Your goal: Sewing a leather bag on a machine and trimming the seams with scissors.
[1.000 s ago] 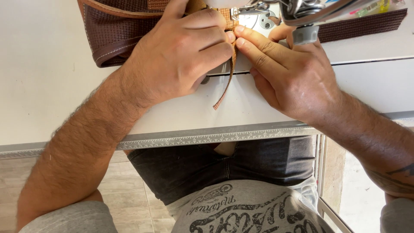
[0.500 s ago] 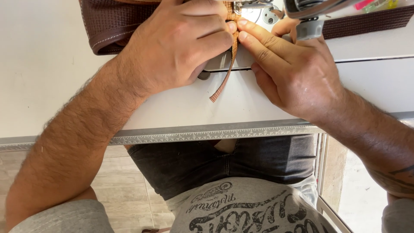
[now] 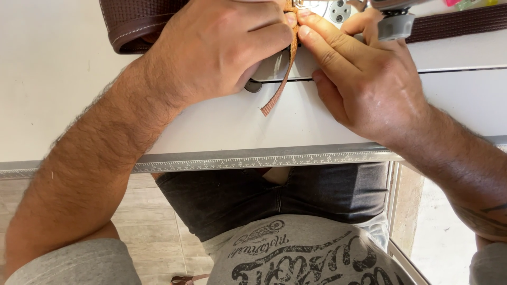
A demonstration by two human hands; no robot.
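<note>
— Where are we, would we say?

— We take it for a sewing or leather workshop. We see a white work table with a metal ruler strip running along its front edge, the way industrial sewing tables are fitted.

— Anything else?

— At the top we make out metal parts of a sewing machine, a brown woven piece with white stitching, and a narrow tan strap lying across the plate. Below us is a pale tiled floor
</note>
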